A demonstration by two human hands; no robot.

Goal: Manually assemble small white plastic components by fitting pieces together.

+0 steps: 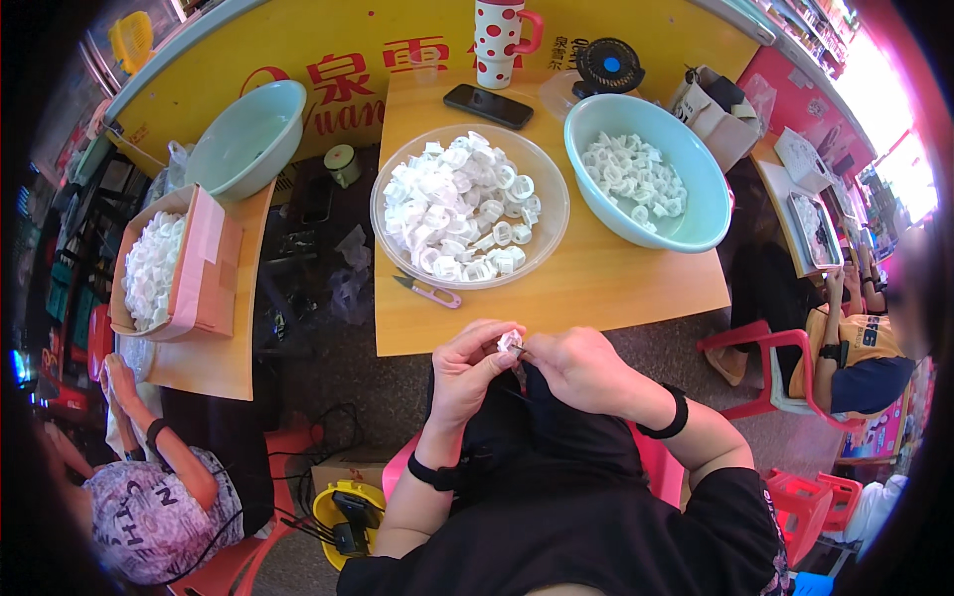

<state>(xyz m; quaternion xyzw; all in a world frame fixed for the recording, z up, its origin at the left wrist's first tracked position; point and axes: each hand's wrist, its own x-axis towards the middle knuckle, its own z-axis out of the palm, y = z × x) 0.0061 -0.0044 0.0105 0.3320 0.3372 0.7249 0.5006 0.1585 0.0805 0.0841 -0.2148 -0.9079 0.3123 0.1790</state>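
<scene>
My left hand (469, 370) and my right hand (581, 366) meet in front of my chest, just below the near edge of the wooden table (596, 283). Both pinch one small white plastic ring part (510, 342) between their fingertips. On the table straight ahead stands a clear round bowl (542, 174) heaped with several of the same white ring parts (459, 209). To its right a light blue basin (696, 214) holds a smaller pile of white parts (634, 179).
Small pink-handled snips (429, 291) lie by the clear bowl. A phone (488, 105), a dotted mug (499, 42) and a small fan (608, 68) stand at the table's back. At left, another table carries a cardboard box (204, 268) of white parts and an empty basin (248, 139); people sit on both sides.
</scene>
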